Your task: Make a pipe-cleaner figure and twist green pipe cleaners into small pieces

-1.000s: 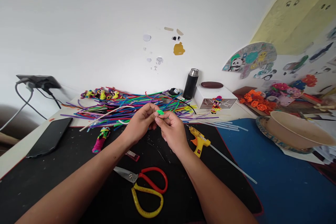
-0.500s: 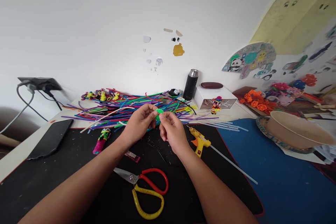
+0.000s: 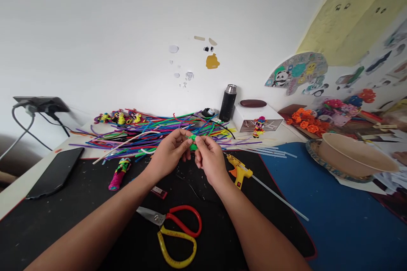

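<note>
Between my two hands is a small piece of bright green pipe cleaner [image 3: 193, 146], pinched from both sides and partly covered by fingers. My left hand [image 3: 170, 150] is closed on it with thumb and forefinger. From the other side my right hand [image 3: 210, 156] grips it the same way. Behind the hands lies a wide heap of coloured pipe cleaners [image 3: 127, 137]. Scissors [image 3: 178, 233] with one red and one yellow handle rest on the black mat below. A yellow glue gun [image 3: 239, 170] with a long glue stick lies right of my right hand.
Left of my left arm are a pink and green pipe-cleaner figure [image 3: 118, 175] and a phone [image 3: 57, 169]. A black flask [image 3: 228, 103] stands by a white box [image 3: 259, 116] bearing a small figure [image 3: 259, 127]. Far right sits a beige bowl [image 3: 356, 156].
The camera view has turned slightly to the right, so the scene sits further left. Both hands still pinch the green piece, which shows at a slightly different angle between the fingers.
</note>
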### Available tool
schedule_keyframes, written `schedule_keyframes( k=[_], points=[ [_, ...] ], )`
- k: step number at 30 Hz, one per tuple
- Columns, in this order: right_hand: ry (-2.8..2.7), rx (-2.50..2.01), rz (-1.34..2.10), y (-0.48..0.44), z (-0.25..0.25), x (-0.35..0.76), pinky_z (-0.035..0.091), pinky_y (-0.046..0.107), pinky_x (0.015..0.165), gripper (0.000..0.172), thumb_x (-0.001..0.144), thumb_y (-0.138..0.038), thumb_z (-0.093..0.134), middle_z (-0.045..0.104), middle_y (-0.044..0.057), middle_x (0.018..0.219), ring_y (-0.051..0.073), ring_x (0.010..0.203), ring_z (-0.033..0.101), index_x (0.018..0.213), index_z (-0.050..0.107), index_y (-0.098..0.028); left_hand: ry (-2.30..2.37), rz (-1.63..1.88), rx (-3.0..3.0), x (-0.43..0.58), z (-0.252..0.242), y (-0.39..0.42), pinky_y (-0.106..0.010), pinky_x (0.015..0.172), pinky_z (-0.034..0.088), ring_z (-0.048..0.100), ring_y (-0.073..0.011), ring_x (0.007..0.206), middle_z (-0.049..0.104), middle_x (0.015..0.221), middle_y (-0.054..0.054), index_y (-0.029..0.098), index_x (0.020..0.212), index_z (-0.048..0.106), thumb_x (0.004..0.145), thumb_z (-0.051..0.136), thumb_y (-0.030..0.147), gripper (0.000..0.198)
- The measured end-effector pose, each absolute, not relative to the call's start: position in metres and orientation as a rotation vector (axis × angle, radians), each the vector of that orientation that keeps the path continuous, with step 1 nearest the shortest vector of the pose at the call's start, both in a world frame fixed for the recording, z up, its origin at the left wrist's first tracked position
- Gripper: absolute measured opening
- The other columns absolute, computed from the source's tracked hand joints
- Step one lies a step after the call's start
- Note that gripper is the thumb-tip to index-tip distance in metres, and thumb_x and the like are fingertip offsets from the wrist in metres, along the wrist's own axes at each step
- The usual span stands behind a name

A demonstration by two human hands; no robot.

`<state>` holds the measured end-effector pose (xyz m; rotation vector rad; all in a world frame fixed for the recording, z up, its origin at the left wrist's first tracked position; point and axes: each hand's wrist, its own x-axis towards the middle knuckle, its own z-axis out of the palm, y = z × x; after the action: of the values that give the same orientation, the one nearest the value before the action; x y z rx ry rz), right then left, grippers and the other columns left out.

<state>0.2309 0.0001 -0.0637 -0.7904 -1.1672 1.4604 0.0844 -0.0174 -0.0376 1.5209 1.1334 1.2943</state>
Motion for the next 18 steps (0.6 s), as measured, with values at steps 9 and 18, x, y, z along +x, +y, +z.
schedule_keyframes(
  k=[9, 18],
  points=[
    [-1.121, -0.791, 1.453, 0.000, -0.061, 0.230, 0.025, 0.021, 0.036, 0.043, 0.089, -0.061, 0.073, 0.044, -0.010, 0.049, 0.008, 0.036, 0.038, 0.079, 0.056, -0.022, 1.205, 1.417, 1.510, 0.084, -0.039, -0.018, -0.030, 0.060, 0.057, 0.068, -0.0167, 0.063, 0.066, 0.078, 0.002, 0.021, 0.107, 0.061, 0.096, 0.069, 0.050, 0.031],
    [-1.145, -0.797, 1.456, -0.003, -0.066, 0.226, 0.029, 0.021, 0.036, 0.040, 0.089, -0.061, 0.071, 0.044, -0.011, 0.049, 0.008, 0.036, 0.038, 0.084, 0.061, -0.022, 1.371, 1.463, 1.653, 0.098, -0.046, -0.030, -0.031, 0.068, 0.057, 0.073, -0.0192, 0.068, 0.066, 0.077, 0.002, 0.024, 0.111, 0.060, 0.100, 0.062, 0.038, 0.018]
  ],
)
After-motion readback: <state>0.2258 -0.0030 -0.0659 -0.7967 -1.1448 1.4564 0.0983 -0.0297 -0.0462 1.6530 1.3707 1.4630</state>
